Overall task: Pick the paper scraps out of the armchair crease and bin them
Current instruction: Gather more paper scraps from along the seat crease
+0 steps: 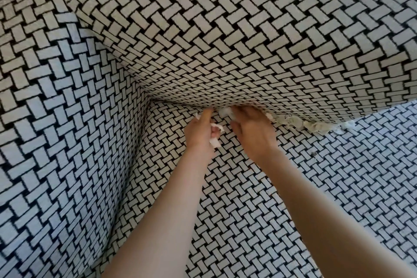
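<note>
Both hands were held at the crease (176,105) of the armchair (225,29), where the back (270,63) met the seat (338,176). White scraps (215,142) were gripped in the left hand (199,133), with its lower fingers curled round them and its forefinger stretched toward the crease. The right hand (252,131) was held just beside it, knuckles up, with its fingers bent down into the crease next to a lone scrap (225,111). Whether that piece was pinched could not be told, as the fingertips were hidden and blurred. Loose scraps (316,126) were lodged along the crease, to the right of the right hand.
</note>
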Motion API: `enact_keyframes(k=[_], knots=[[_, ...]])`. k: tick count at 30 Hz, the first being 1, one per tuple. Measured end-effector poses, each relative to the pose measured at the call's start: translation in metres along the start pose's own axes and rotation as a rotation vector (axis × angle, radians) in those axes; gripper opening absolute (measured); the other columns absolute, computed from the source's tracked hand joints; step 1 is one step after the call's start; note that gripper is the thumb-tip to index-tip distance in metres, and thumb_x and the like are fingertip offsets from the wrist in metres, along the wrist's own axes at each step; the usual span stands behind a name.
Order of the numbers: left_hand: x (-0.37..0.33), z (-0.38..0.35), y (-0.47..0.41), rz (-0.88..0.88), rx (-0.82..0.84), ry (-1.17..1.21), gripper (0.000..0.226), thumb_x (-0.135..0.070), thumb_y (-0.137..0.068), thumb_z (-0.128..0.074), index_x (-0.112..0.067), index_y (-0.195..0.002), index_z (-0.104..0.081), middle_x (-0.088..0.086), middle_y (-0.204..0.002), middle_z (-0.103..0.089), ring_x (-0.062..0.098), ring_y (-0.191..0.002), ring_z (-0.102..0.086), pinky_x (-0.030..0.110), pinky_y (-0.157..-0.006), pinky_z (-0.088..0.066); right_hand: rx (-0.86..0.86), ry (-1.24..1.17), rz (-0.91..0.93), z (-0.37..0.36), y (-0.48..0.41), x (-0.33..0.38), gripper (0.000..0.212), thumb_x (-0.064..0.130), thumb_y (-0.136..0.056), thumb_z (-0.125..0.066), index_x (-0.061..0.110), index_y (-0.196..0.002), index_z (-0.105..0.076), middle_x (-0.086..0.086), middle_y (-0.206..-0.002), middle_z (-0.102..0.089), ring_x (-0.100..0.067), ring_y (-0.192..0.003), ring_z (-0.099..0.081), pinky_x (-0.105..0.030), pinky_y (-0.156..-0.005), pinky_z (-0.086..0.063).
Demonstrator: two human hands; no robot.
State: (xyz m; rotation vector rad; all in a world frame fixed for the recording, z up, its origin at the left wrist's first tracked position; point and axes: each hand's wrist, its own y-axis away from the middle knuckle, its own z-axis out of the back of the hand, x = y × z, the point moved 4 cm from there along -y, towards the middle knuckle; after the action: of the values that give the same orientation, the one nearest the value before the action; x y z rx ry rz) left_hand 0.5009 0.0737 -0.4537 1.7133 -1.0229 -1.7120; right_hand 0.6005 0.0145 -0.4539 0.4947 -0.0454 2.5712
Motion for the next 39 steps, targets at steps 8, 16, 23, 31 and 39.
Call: enact_keyframes(k=[8, 16, 23, 31, 39], knots=[[0.002, 0.003, -0.007, -0.01, -0.048, -0.053, 0.028, -0.029, -0.087, -0.06, -0.012, -0.068, -0.048, 0.001, -0.059, -0.052, 0.006, -0.034, -0.04, 0.013, -0.035, -0.03, 0.106, 0.048, -0.03, 0.01, -0.018, -0.01, 0.039, -0.003, -0.088, -0.049, 0.018, -0.119, -0.06, -0.008, -0.102, -0.069, -0.027, -0.094, -0.064, -0.029, -0.076, -0.047], [0.003, -0.013, 0.003, -0.145, 0.035, -0.034, 0.023, -0.031, -0.09, -0.055, -0.01, -0.091, -0.064, 0.001, -0.08, -0.064, 0.011, -0.068, -0.057, 0.016, -0.048, -0.047, -0.324, -0.359, 0.062, 0.02, 0.024, -0.001, 0.021, 0.003, -0.084, -0.054, 0.002, -0.096, -0.07, -0.01, -0.088, -0.072, -0.018, -0.077, -0.066, -0.013, -0.07, -0.047], [0.002, -0.01, 0.009, -0.034, 0.022, 0.042, 0.019, -0.024, -0.083, -0.067, -0.014, -0.069, -0.059, 0.001, -0.067, -0.061, 0.015, -0.063, -0.058, 0.027, -0.065, -0.051, -0.017, -0.61, 0.156, 0.012, 0.037, 0.04, 0.031, 0.011, -0.076, -0.039, 0.002, -0.085, -0.067, -0.005, -0.071, -0.065, -0.007, -0.059, -0.049, -0.01, -0.054, -0.037], [-0.003, 0.028, -0.008, 0.083, -0.142, 0.307, 0.025, -0.022, -0.088, -0.056, -0.015, -0.067, -0.046, -0.002, -0.053, -0.043, 0.007, -0.034, -0.036, 0.01, -0.035, -0.031, -0.078, -0.634, -0.299, 0.012, 0.017, 0.013, 0.029, 0.001, -0.086, -0.053, 0.012, -0.11, -0.065, 0.0, -0.106, -0.066, -0.002, -0.082, -0.056, -0.009, -0.07, -0.042], [0.002, 0.032, -0.012, 0.132, -0.124, 0.277, 0.039, -0.04, -0.092, -0.043, -0.018, -0.061, -0.037, -0.006, -0.045, -0.032, 0.007, -0.031, -0.025, 0.011, -0.035, -0.022, 0.164, -0.305, -0.204, -0.018, -0.019, 0.027, 0.03, 0.024, -0.086, -0.062, 0.015, -0.114, -0.064, -0.011, -0.107, -0.064, -0.023, -0.091, -0.058, -0.026, -0.077, -0.043]])
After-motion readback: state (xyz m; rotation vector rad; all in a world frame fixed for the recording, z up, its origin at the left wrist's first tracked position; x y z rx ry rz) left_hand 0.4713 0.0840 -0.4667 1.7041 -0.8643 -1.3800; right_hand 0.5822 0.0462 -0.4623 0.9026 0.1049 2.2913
